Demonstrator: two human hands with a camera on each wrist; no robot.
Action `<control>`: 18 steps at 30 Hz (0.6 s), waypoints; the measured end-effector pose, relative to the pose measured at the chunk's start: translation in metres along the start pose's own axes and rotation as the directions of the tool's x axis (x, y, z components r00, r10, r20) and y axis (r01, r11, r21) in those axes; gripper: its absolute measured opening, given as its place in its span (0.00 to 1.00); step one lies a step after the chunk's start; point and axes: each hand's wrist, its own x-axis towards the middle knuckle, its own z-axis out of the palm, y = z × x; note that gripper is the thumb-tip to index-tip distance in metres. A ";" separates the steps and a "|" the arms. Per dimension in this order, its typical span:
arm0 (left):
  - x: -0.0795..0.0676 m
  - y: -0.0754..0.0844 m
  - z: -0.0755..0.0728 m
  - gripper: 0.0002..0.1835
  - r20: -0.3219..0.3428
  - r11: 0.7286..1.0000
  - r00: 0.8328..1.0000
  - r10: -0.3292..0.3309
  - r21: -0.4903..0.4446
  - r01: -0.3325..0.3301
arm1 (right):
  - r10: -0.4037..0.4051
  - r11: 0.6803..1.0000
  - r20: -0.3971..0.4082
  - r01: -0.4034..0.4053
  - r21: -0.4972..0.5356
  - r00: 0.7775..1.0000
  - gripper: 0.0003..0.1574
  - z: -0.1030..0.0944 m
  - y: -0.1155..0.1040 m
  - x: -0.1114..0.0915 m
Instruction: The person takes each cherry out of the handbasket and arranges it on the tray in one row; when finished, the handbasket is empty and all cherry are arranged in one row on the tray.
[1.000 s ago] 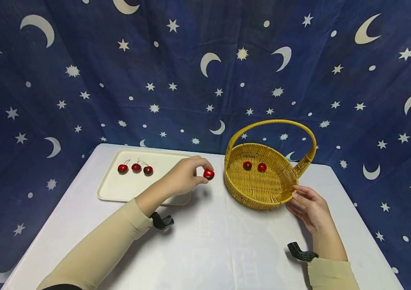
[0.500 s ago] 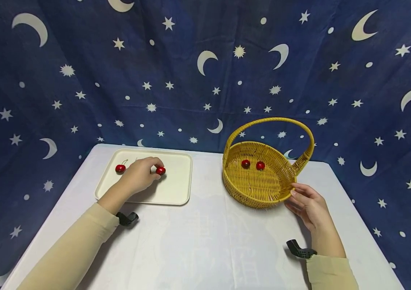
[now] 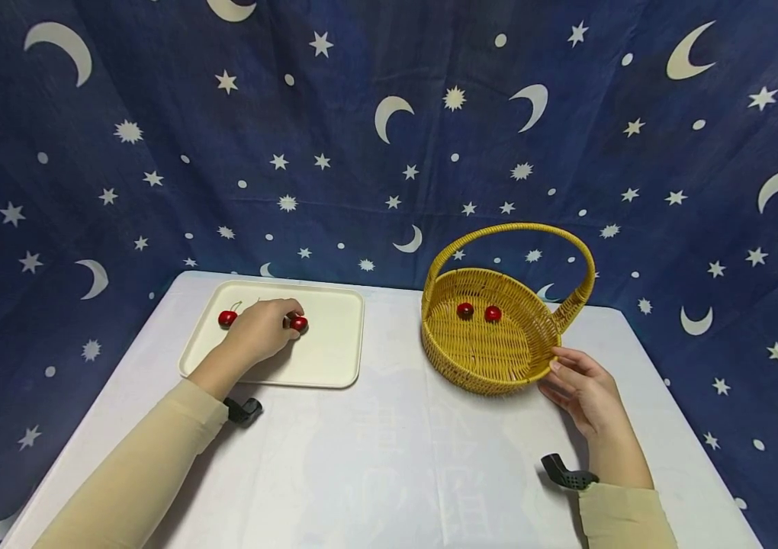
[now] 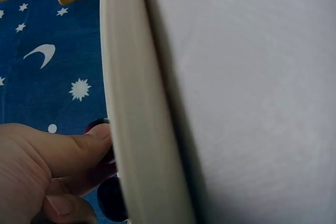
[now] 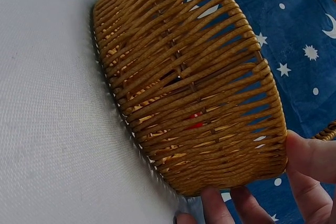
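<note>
My left hand [image 3: 262, 329] reaches over the cream tray [image 3: 334, 358] and pinches a red cherry [image 3: 298, 324] between thumb and fingers, low at the tray's surface. One more cherry [image 3: 227, 319] with a green stem sits at the tray's left, and others there are hidden behind the hand. In the left wrist view the tray's raised rim covers part of the held cherry; a dark cherry [image 4: 111, 199] shows below the fingers. My right hand [image 3: 591, 393] grips the near right rim of the yellow wicker basket [image 3: 471, 370], thumb on top and fingers beneath.
Two cherries lie inside the basket, a dark one [image 3: 465, 310] beside a brighter one [image 3: 493, 313]. The basket's tall handle [image 3: 526, 226] arches over it. A white cloth [image 3: 389, 457] covers the table, and a blue star-and-moon curtain [image 3: 334, 122] hangs behind.
My left hand has moved left from beside the basket to the tray with the cherry, then slightly further left. My right hand has stayed on the basket rim.
</note>
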 end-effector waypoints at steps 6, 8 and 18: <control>-0.001 0.002 -0.002 0.21 0.000 1.000 1.000 -0.020 0.016 0.020 | 0.006 1.000 0.005 -0.006 0.009 1.000 0.20 -0.001 0.000 0.000; -0.002 0.003 -0.005 0.23 -0.009 1.000 1.000 -0.025 0.017 0.025 | 0.011 1.000 0.005 -0.011 0.012 1.000 0.18 -0.001 0.001 0.000; -0.016 0.047 -0.014 0.23 -0.100 0.994 0.991 0.087 -0.063 -0.094 | 0.026 1.000 -0.005 -0.026 0.014 1.000 0.18 0.000 0.000 0.000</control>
